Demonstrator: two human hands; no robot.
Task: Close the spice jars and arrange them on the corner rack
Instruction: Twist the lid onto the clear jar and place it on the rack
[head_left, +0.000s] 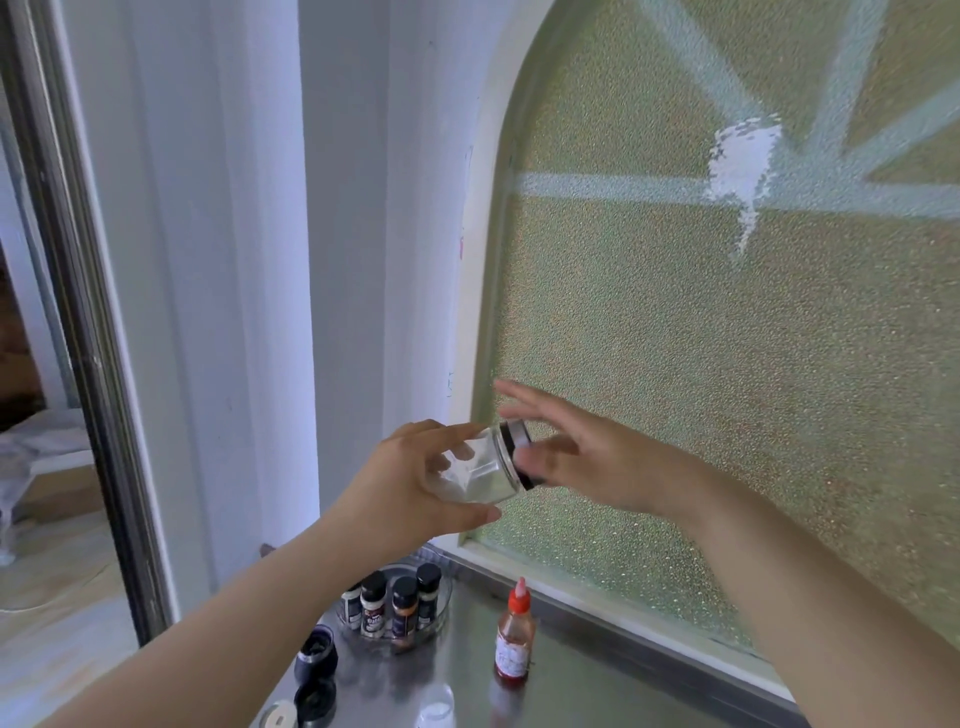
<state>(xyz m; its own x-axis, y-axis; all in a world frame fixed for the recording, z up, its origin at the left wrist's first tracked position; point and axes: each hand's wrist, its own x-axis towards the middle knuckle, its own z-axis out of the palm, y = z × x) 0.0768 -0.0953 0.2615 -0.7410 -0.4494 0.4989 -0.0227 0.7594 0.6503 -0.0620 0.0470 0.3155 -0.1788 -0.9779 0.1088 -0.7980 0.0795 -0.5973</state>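
Holding the clear glass spice jar (475, 470) up over the steel desk (597, 675), left hand (410, 483) wrapped round its body; long axis tips right, black lid (519, 452) toward right hand (587, 457), fingers (524, 397) spread.

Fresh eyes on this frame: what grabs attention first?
The glass jar held up mid-frame, tilted sideways: the left hand grips its body while the right hand works its black lid. Behind them, the big arched frosted window fills the right side. Low down, a round tray of black-capped spice bottles and a red-capped sauce bottle stand on the steel counter.
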